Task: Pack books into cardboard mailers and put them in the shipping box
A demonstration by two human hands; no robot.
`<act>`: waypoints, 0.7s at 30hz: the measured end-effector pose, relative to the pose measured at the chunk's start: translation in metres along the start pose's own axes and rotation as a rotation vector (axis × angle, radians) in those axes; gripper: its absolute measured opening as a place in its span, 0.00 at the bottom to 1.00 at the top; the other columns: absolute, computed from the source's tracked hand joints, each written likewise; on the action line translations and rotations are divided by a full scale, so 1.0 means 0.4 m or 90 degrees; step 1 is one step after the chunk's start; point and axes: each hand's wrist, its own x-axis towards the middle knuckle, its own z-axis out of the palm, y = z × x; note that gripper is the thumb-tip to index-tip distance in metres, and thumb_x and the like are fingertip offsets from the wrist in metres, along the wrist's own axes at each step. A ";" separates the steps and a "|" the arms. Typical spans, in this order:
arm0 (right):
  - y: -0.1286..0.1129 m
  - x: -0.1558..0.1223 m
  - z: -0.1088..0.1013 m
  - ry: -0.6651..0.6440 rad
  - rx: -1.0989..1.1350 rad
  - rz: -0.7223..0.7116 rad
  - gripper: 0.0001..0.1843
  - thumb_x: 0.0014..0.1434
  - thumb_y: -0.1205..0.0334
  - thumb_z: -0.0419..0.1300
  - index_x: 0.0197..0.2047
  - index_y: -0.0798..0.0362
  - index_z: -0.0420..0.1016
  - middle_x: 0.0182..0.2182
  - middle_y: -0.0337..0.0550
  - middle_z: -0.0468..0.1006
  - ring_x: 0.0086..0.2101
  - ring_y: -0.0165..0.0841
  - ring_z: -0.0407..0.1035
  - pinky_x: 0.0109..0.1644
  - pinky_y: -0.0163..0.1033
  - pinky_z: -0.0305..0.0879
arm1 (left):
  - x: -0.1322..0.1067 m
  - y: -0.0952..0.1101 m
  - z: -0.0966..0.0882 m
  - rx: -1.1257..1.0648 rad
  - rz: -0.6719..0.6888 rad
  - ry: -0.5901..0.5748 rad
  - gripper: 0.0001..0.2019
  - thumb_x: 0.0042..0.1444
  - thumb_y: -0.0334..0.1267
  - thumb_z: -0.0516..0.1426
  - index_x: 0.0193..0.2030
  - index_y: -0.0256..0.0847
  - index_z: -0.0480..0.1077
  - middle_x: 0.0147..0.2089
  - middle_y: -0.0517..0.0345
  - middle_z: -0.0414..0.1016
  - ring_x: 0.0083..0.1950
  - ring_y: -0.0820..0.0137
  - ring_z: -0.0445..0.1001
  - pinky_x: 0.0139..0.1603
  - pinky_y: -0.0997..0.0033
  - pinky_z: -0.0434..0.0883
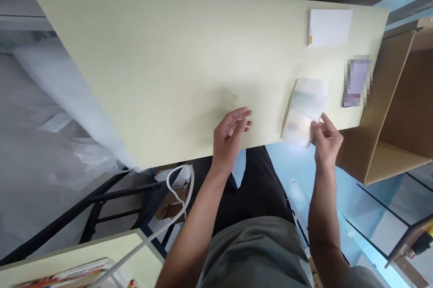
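Observation:
My right hand pinches the lower right edge of a flat package in whitish, translucent wrap. Blurred pale green and yellowish patches show through the wrap. The package is slightly tilted at the front edge of the cream table, its lower end reaching past that edge. To its left, my left hand hovers over the table's front edge with loosely curled fingers, somewhat apart and holding nothing.
A white box lies at the table's back right. A pixelated phone-like object is near the right edge. Beyond it stands an open cardboard box. A white cable crosses at lower left, over another table.

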 end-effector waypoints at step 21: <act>-0.320 -0.491 0.748 -0.516 0.032 -0.180 0.28 0.74 0.50 0.63 0.73 0.45 0.81 0.39 0.41 0.88 0.37 0.33 0.80 0.47 0.38 0.78 | -0.057 -0.064 -0.564 0.186 0.114 0.394 0.24 0.68 0.43 0.64 0.69 0.49 0.76 0.70 0.48 0.79 0.71 0.56 0.79 0.69 0.57 0.81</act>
